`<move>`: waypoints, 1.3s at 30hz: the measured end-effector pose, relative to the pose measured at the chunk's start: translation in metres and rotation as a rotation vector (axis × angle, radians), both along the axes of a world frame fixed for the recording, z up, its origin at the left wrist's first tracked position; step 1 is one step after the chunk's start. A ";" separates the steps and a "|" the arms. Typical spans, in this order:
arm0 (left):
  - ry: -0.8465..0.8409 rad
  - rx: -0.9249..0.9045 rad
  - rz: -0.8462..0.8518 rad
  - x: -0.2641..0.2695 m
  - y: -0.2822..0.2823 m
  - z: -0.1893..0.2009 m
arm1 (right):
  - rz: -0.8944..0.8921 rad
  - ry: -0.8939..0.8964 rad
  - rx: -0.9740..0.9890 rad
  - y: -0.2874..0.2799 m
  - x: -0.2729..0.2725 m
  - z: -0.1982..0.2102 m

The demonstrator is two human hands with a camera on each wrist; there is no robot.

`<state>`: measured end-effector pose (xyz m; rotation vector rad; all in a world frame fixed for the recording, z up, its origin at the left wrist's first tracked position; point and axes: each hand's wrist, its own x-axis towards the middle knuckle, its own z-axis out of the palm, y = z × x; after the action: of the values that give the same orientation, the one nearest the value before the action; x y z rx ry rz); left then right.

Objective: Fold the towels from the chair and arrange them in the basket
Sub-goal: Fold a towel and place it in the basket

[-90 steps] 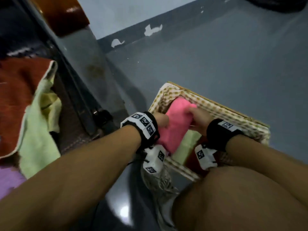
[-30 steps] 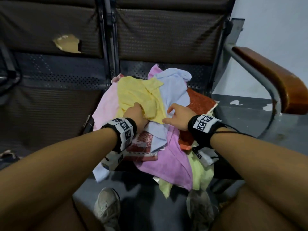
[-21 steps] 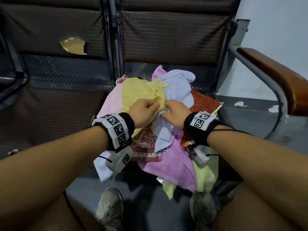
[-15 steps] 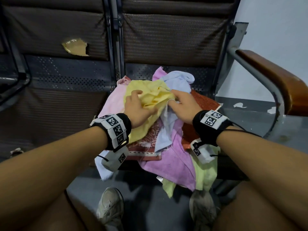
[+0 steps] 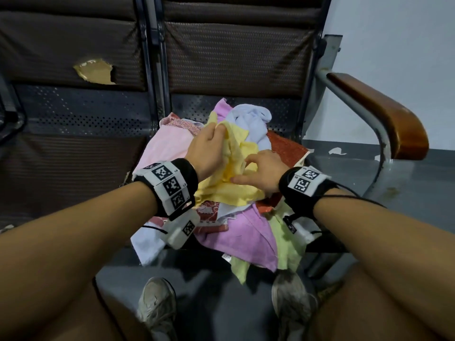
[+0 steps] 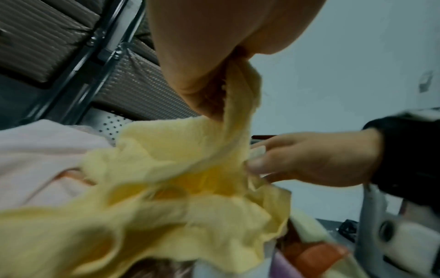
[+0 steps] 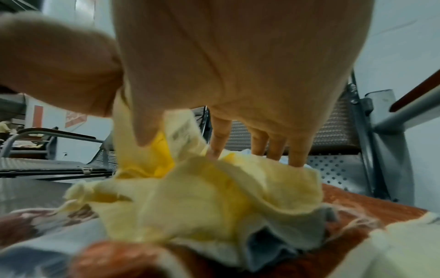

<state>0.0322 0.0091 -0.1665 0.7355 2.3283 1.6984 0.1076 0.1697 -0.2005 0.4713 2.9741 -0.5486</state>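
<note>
A heap of loose towels lies on the chair seat point(image 5: 283, 112). On top is a crumpled yellow towel point(image 5: 231, 183). My left hand point(image 5: 219, 131) grips its far edge and lifts it off the heap; the left wrist view shows the yellow towel point(image 6: 178, 178) hanging from that fist point(image 6: 214, 94). My right hand point(image 5: 242, 169) pinches the near right part between thumb and forefinger. In the right wrist view the other fingers point(image 7: 295, 156) rest on the yellow towel point(image 7: 202, 197). The basket is out of view.
Under the yellow towel lie a pink towel point(image 5: 165, 146), a light blue one point(image 5: 251, 121), a rust-orange one point(image 5: 285, 148), a purple one point(image 5: 241, 235) and a lime one point(image 5: 288, 242). A wooden armrest point(image 5: 384, 119) stands at the right. My shoes point(image 5: 157, 306) are on the grey floor.
Three seconds ago both hands held a pink towel in the basket. Since then they have gone to the chair and taken the yellow towel, and the left hand has raised its edge.
</note>
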 end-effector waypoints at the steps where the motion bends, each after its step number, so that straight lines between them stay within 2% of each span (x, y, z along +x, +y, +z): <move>1: -0.006 0.041 -0.022 0.001 0.002 0.004 | -0.001 0.050 -0.004 -0.004 -0.001 0.000; 6: 0.096 0.016 -0.106 -0.004 -0.007 0.012 | 0.023 0.361 -0.120 -0.013 -0.009 0.019; 8: 0.186 -0.101 -0.081 -0.010 -0.016 0.008 | -0.094 0.495 -0.181 -0.011 -0.012 0.029; 11: 0.318 -0.376 0.024 -0.029 -0.030 -0.007 | -0.361 0.686 -0.341 0.001 -0.015 0.041; 14: 0.249 -0.682 0.126 -0.047 -0.045 -0.019 | -0.613 0.789 -0.432 0.021 -0.012 0.049; 16: 0.193 -0.737 0.153 -0.055 -0.050 -0.022 | -0.668 0.696 -0.413 0.030 -0.008 0.044; 18: 0.205 -0.620 0.140 -0.053 -0.047 -0.017 | -0.564 0.510 -0.358 0.029 -0.004 0.034; 21: 0.175 -0.382 0.021 -0.033 -0.028 -0.007 | -0.109 0.366 -0.369 0.007 -0.003 0.025; 23: 0.158 -0.299 -0.052 -0.020 -0.014 0.000 | 0.119 0.303 -0.223 -0.009 -0.007 0.020; 24: 0.155 -0.266 -0.068 -0.015 -0.009 0.004 | 0.157 0.285 -0.152 -0.013 -0.009 0.019; 27: 0.157 -0.210 -0.014 -0.017 -0.006 0.006 | 0.053 0.392 -0.130 -0.011 -0.012 0.025; 31: 0.145 -0.447 0.156 -0.040 -0.027 -0.013 | -0.135 0.616 -0.213 0.007 -0.006 0.036; 33: 0.117 -0.503 0.220 -0.052 -0.037 -0.021 | -0.131 0.599 -0.239 0.014 -0.004 0.033; 35: -0.011 -0.399 0.273 -0.061 -0.042 -0.020 | -0.099 0.540 -0.185 0.020 -0.003 0.025; 37: -0.188 -0.213 0.333 -0.064 -0.042 -0.011 | -0.096 0.474 -0.100 0.023 -0.002 0.021; 39: -0.307 -0.019 0.421 -0.065 -0.041 -0.001 | -0.072 0.449 -0.097 0.023 -0.003 0.019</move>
<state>-0.0328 -0.0316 -0.1674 -0.0336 2.3816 1.7831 0.1049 0.1931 -0.1820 0.5066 3.3353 -0.9111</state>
